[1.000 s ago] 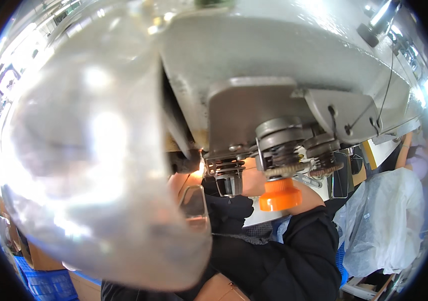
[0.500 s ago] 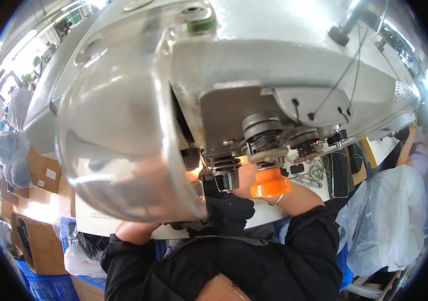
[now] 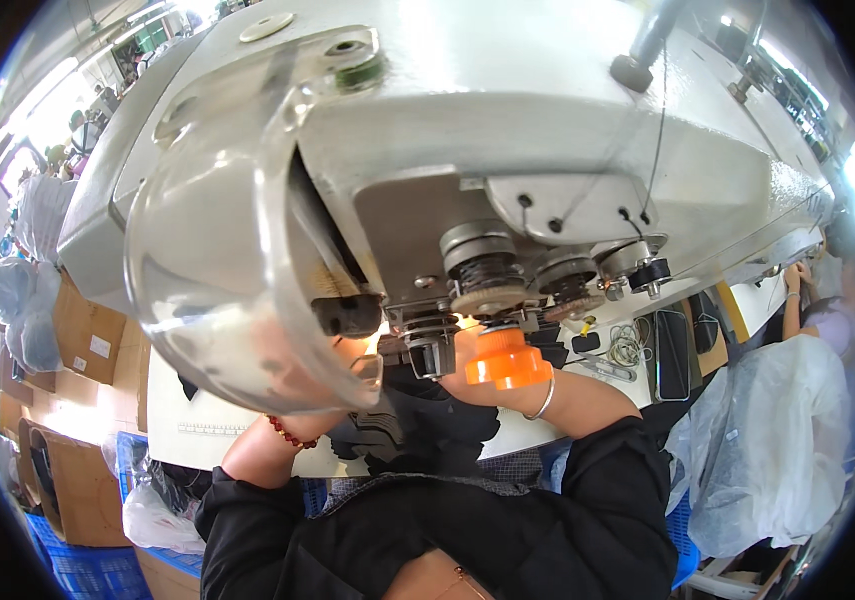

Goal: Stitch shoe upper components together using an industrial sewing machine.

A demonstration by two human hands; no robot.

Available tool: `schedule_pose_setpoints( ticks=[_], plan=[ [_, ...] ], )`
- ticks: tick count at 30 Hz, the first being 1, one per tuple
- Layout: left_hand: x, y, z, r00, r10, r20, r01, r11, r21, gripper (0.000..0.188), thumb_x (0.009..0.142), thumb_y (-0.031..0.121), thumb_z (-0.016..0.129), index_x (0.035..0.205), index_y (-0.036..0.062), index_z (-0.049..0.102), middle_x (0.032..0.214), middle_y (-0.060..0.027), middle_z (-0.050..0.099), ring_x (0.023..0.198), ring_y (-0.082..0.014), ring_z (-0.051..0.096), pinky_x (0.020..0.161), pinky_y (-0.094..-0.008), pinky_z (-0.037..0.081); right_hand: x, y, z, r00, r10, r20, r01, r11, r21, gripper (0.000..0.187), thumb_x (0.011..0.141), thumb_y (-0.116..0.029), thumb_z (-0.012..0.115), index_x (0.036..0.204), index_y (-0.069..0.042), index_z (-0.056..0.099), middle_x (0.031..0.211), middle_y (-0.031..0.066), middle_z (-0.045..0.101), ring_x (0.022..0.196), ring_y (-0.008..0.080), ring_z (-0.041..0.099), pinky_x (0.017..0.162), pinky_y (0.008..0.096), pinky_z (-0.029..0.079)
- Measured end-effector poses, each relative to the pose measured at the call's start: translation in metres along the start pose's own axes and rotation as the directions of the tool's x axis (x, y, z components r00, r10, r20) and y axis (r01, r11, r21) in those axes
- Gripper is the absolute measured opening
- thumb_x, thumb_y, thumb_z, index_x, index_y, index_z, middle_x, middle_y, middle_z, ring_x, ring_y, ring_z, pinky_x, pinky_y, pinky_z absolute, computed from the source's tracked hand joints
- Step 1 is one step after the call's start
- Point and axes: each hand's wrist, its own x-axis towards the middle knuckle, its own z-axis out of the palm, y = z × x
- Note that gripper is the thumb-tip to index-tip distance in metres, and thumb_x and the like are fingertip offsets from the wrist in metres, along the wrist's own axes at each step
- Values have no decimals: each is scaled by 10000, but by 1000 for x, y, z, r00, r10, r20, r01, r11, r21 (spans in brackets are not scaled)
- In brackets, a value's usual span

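Observation:
A sewing machine (image 3: 537, 130) with a pale metal head fills the upper middle of the view, close to me. Black cloth (image 3: 412, 420) lies in soft folds under it, between my forearms. Through the clear curved guard (image 3: 202, 250) my left hand (image 3: 292, 365) shows only as a blur; its fingers are hidden. My right hand (image 3: 459, 385) is at the cloth's right side, partly behind the orange knob (image 3: 509, 360), its fingertips covered by the machine. Whether either hand grips the cloth cannot be made out. A lit spot glows near the needle area.
On the right of the white table (image 3: 217, 440) lie a coil of cord (image 3: 627, 345) and a dark phone-like slab (image 3: 672, 350). Cardboard boxes (image 3: 87, 330) and blue crates (image 3: 97, 565) stand at left. Plastic-wrapped goods (image 3: 767, 440) are at right, near another person's arm (image 3: 795, 300).
The machine sits farther left in view. My left forearm has moved up, and its red beaded bracelet now shows. My right hand has shifted slightly left. The other person's arm is raised differently.

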Motion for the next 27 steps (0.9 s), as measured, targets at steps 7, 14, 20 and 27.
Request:
schedule_pose_setpoints(
  ticks=[7, 14, 20, 27],
  plan=[
    [-2, -10, 8, 997, 11, -77, -10, 1000, 15, 211, 676, 163, 744, 853, 56, 698, 733, -81, 610, 613, -269, 580, 549, -376, 459, 6, -8, 2, 998, 13, -68, -19, 995, -95, 269, 691, -206, 707, 958, -182, 686, 894, -27, 656, 719, 184, 597, 598, 333, 400],
    [9, -2, -3, 974, 186, -126, -170, 977, 132, 159, 649, 95, 738, 679, 43, 591, 688, -88, 532, 583, -262, 557, 516, -384, 430, 3, -13, -6, 998, -20, 68, 34, 979, -200, 419, 670, -103, 659, 1082, -177, 684, 1045, -26, 677, 895, 165, 654, 655, 305, 475],
    [13, -3, -1, 981, 128, -148, -131, 991, -13, 128, 673, 92, 724, 749, 73, 623, 698, -69, 569, 614, -275, 580, 536, -371, 454, 5, -19, -13, 996, -62, 64, 81, 929, -361, 278, 693, -104, 671, 971, -112, 668, 746, 0, 585, 586, 199, 570, 546, 345, 449],
    [-41, -165, 50, 989, -121, -89, 74, 907, -415, 117, 780, 90, 643, 889, 51, 658, 828, -96, 669, 662, -213, 623, 593, -343, 479, 17, -18, -113, 949, 241, 202, -174, 938, -300, 198, 733, -182, 717, 887, -89, 634, 783, 43, 583, 720, 243, 607, 587, 360, 481]
  ],
)
